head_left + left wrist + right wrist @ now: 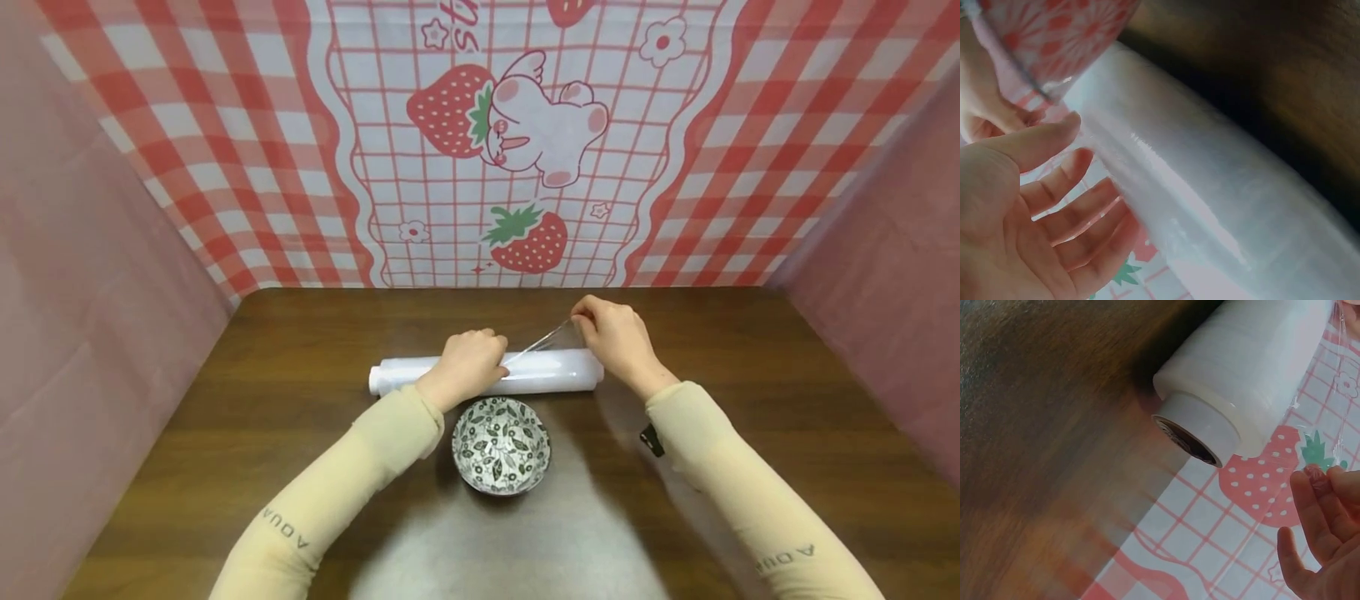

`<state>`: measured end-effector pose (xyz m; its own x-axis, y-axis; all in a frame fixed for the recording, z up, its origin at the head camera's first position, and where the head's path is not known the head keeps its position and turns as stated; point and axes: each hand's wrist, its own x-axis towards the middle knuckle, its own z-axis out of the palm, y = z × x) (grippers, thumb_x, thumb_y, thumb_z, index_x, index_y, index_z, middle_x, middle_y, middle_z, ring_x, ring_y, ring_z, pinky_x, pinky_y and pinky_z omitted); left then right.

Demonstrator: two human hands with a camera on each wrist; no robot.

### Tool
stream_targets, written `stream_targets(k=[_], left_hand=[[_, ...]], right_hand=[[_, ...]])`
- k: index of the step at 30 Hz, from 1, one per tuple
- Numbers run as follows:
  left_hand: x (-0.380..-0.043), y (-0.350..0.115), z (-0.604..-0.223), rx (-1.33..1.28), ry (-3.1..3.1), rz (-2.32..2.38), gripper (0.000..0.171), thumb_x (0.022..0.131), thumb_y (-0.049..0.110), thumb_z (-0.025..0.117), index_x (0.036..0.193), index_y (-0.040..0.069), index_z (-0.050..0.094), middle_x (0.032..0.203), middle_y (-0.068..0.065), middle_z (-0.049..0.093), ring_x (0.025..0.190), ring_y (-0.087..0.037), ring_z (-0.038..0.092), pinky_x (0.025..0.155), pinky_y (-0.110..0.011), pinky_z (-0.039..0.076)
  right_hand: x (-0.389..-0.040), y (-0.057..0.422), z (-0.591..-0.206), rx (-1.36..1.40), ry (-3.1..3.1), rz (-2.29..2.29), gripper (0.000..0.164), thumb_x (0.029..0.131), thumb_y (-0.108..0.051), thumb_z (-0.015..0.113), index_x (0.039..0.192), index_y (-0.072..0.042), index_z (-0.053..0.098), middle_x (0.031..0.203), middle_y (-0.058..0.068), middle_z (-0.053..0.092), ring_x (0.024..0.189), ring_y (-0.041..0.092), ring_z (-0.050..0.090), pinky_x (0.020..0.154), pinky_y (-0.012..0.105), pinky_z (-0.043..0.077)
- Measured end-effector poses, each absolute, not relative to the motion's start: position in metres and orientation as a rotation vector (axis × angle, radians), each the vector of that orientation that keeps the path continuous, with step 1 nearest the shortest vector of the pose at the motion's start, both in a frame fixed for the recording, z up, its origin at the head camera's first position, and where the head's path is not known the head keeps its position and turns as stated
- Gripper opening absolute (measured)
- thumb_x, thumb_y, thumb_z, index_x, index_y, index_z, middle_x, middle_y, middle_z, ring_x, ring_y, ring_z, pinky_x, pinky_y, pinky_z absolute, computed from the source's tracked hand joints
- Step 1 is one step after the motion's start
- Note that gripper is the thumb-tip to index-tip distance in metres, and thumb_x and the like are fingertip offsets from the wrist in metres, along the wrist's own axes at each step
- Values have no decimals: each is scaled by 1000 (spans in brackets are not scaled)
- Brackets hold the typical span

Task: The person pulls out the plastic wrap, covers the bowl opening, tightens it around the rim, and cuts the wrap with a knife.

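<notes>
1. One wrap roll [551, 372], w/ long axis 9-to-3 o'clock, lies approx. 8 o'clock from R hand [619, 339], which pinches film [541, 342].
2. L hand [467, 364] nearer, at roll's mid, fingers spread.
3. Count: 2 hands, 1 roll, 1 film strand, 1 bowl [501, 447] at roll's 6 o'clock.

And here's the table [180, 483], brown and wood-grained, a pale glare spreading across its near side! The white roll [551, 372] lies crosswise on it, and just nearer sits the bowl [501, 446], upright, dark leaves patterning its pale inside.
</notes>
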<state>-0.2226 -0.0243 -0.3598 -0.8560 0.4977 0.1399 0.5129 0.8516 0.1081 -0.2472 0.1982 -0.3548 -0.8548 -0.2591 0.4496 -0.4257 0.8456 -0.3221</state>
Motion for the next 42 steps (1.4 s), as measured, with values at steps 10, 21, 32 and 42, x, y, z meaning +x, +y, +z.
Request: stream_targets(k=[10, 21, 32, 42], left_hand=[[-225, -25, -360, -832, -2871, -243, 2, 74, 8, 58, 74, 9, 60, 77, -7, 61, 67, -26, 61, 53, -39, 50], [-238, -30, -359, -1050, -2725, -201, 6, 76, 0, 57, 79, 4, 55, 66, -8, 60, 60, -25, 60, 53, -34, 51], [-241, -36, -355, -1103, -2756, -244, 8, 80, 7, 58, 74, 8, 54, 66, -5, 59, 63, -24, 61, 57, -37, 50], [-237, -41, -361, -1055, -2815, -261, 18, 76, 20, 71, 77, 9, 57, 76, -3, 58, 71, -21, 60, 64, -33, 51]], right_hand=[[-244, 196, -353, 490, -2654, 595, 10, 88, -15, 57, 90, -8, 64, 76, 7, 66, 66, 24, 59, 63, 43, 47], [-241, 200, -354, 509, -2648, 579, 8, 86, -14, 58, 89, -8, 64, 79, 6, 66, 68, 21, 59, 64, 41, 47], [-243, 203, -356, 530, -2629, 533, 8, 86, -15, 60, 89, -9, 65, 79, 6, 66, 66, 21, 58, 62, 40, 47], [-248, 202, -358, 461, -2680, 591, 10, 87, -16, 58, 90, -9, 65, 80, 7, 67, 70, 23, 60, 63, 43, 47]])
